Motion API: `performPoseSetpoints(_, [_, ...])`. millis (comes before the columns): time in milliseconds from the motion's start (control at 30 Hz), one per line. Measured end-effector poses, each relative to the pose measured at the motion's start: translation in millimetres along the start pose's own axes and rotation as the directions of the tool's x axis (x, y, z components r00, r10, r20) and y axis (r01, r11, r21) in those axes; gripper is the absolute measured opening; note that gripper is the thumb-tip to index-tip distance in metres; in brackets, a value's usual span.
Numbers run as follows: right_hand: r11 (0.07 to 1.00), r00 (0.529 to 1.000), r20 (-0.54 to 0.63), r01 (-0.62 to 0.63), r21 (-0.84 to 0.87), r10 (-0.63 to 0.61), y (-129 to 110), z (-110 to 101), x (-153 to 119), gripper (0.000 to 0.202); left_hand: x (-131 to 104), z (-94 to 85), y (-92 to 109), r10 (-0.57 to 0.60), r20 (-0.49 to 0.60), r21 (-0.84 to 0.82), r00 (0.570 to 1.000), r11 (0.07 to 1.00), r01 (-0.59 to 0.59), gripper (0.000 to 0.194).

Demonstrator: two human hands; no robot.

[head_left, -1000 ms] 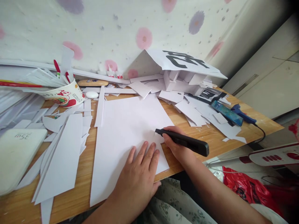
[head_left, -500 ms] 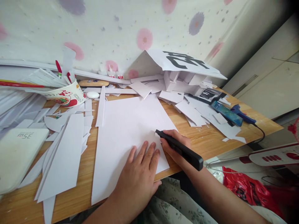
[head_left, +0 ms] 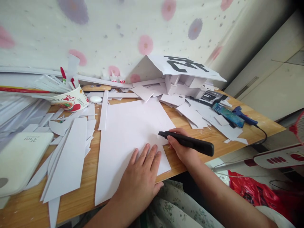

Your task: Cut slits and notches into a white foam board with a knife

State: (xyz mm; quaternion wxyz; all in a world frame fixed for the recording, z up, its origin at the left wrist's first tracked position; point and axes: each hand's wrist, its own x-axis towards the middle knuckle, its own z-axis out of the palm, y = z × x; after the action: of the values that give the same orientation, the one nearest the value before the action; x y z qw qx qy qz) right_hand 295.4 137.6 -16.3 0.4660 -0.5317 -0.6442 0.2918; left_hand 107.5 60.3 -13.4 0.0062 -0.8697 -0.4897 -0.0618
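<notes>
A large white board (head_left: 125,126) lies on the wooden table, near its front edge. My left hand (head_left: 141,174) rests flat on the board's lower part, fingers spread, with nothing in it. Wrapped round a black cutter-like tool (head_left: 190,141), my right hand (head_left: 181,145) is at the board's right edge. The tool's tip points left and meets the board just above my left fingertips, beside a short mark or slit. A narrow white strip (head_left: 103,110) overlaps the board's upper left edge.
White offcuts (head_left: 68,161) and a white power bank (head_left: 23,158) lie left, below a paper tub (head_left: 73,99) of tools. At the back right stands a white model (head_left: 175,85) under a printed sheet. A phone (head_left: 228,114) and blue glue gun (head_left: 244,115) lie right.
My right hand has turned the black tool to a flatter, more sideways angle, its rear end swinging up and right. My left hand stays on the board. The view has shifted slightly.
</notes>
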Motion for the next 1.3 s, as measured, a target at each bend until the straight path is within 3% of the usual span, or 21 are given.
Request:
performPoseSetpoints(500, [0.999, 0.993, 0.103, -0.052, -0.004, 0.052, 0.9, -3.5, -4.5, 0.029, -7.4, 0.8, 1.1, 0.020, 0.000, 0.004, 1.000, 1.000, -0.020, 0.075])
performPoseSetpoints(767, [0.997, 0.993, 0.110, -0.056, 0.053, 0.050, 12.7, -3.1, -7.5, 0.031, -9.0, 0.1, 1.1, 0.009, -0.009, -0.014, 1.000, 1.000, -0.009, 0.072])
performPoseSetpoints(1300, [0.999, 0.993, 0.105, -0.049, -0.018, 0.051, 4.6, -5.5, -7.8, 0.033, -11.1, -0.8, 0.4, 0.020, -0.012, -0.039, 1.000, 0.999, -0.020, 0.073])
